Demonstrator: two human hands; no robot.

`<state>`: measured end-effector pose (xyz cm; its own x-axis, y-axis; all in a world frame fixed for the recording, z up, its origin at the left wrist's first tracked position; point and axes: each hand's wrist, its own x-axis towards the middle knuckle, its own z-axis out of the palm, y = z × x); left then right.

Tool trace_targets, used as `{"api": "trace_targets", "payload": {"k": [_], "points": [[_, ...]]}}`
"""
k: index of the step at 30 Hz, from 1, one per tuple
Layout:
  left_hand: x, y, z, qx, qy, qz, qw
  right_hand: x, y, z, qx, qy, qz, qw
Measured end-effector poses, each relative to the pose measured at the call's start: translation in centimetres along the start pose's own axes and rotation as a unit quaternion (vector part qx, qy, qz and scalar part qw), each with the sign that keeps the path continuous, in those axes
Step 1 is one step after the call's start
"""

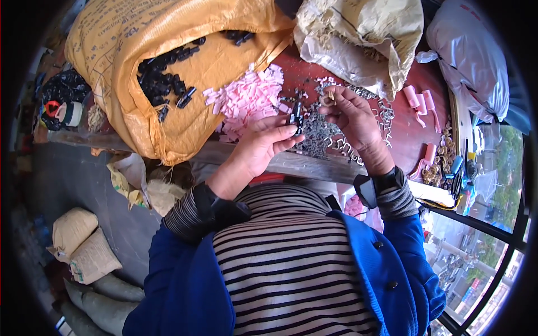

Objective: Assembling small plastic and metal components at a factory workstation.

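Observation:
Between the thumb and fingers of my left hand [263,140] stands a small black plastic part [296,119], roughly tube-shaped and held upright. My right hand [356,119] is raised just to the right of it, its thumb and fingers pinching a small tan, ring-like piece [328,99]. The two held pieces are apart. Beside my left hand lies a heap of flat pink plastic pieces [246,95]. Tiny dark grey parts [315,137] are spread on the table below and between my hands. Small silvery metal clips [385,119] lie near my right wrist.
An orange woven sack [196,120] lies open at the left with black parts [162,73] in its mouth. A cream sack [358,28] and a white bag [471,56] stand at the back. Pink-handled pieces [420,103] and brass-coloured rings [445,148] lie at the right, near a window.

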<state>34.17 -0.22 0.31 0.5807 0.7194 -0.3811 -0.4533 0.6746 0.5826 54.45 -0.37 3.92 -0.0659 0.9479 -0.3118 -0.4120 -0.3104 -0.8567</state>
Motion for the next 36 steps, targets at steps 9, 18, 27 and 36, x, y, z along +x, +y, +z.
{"api": "trace_targets", "payload": {"k": [9, 18, 27, 36], "points": [[-0.2, 0.2, -0.4, 0.007, -0.06, -0.063, 0.996, -1.9, 2.1, 2.0, -0.314, -0.151, -0.204, 0.915], [-0.9, -0.2, -0.1, -0.016, -0.102, -0.085, 0.991, -2.7, 1.9, 2.2, -0.324, -0.144, -0.264, 0.897], [-1.2, -0.7, -0.1, -0.028, -0.113, -0.093, 0.989, -3.3, 2.4, 2.7, -0.378, -0.108, -0.255, 0.883], [-1.1, 1.9, -2.1, 0.052, -0.018, 0.051, 0.997, 0.9, 2.8, 2.2, -0.502, -0.076, -0.258, 0.822]]}}
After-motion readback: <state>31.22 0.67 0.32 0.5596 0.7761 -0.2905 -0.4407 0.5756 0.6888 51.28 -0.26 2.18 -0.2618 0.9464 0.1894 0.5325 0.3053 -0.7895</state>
